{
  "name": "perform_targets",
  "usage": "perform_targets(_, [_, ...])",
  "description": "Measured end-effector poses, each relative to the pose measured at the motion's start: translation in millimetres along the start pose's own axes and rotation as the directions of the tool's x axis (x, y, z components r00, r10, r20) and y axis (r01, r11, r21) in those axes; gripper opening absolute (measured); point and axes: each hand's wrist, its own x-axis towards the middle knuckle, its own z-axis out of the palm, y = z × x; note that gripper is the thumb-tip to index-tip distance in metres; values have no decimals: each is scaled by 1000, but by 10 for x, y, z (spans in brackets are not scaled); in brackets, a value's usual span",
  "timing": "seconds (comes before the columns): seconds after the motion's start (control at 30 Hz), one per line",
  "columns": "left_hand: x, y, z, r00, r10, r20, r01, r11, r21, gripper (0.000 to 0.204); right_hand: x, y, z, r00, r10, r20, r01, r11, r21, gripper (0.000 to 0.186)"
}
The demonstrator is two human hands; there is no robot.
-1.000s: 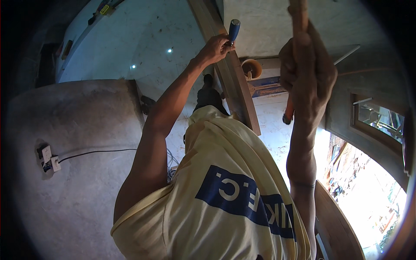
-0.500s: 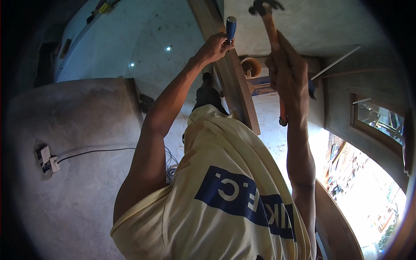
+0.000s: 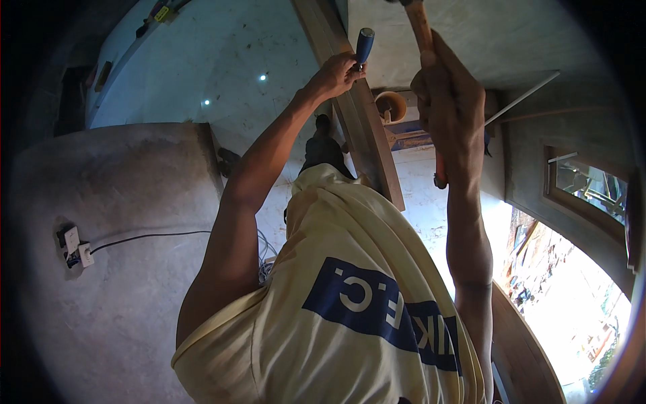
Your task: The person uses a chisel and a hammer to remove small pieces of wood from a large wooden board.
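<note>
Room: walled in grey, dim at the left, washed out with daylight at the doorway on the right.
Floor: pale, specked with dirt, lit by two bright spots.
Wall: bare and grey, fitted with a white socket; crossed by a black cable lost to view behind the left arm.
Beam: brown wood, set diagonally, cut off at the far end by the picture's top edge; unmoved since the earlier frames.
Container: round, tan, just past the beam's right long edge.
Hammer: raised beyond that same edge; almost wholly cropped at the head, fully visible there half a second ago; covered mid-handle by the right hand.
Right hand: closed firmly around the hammer's handle; slightly higher than before.
Left hand: curled around the lower part of a blue-handled tool, at the beam's right long edge; nearly unmoved.
Blue-handled tool: upright, slightly tilted, metal-capped; hidden below the grip, impossible to confirm as touching the surface.
</note>
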Motion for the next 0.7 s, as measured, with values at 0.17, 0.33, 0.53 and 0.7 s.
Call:
perform_targets(0.17, [13, -82, 36, 1000, -7, 19, 9, 997, -74, 13, 93, 414, 79, 974, -224, -24, 216, 961, -171, 38])
perform_targets(0.33, [32, 23, 5, 997, -49, 52, 48, 999, 21, 8, 42, 65, 46, 1000, -16, -6, 16, 998, -53, 34])
perform_targets(0.53, [43, -6, -4, 991, -80, 111, 76, 996, 39, 7, 95, 456, 21, 989, -125, 86, 139, 972, -191, 36])
perform_targets(0.7, [-31, -19, 54, 999, -52, 6, 53, 985, -166, 10, -71, 68, -116, 969, 244, 36, -246, 968, 49, 37])
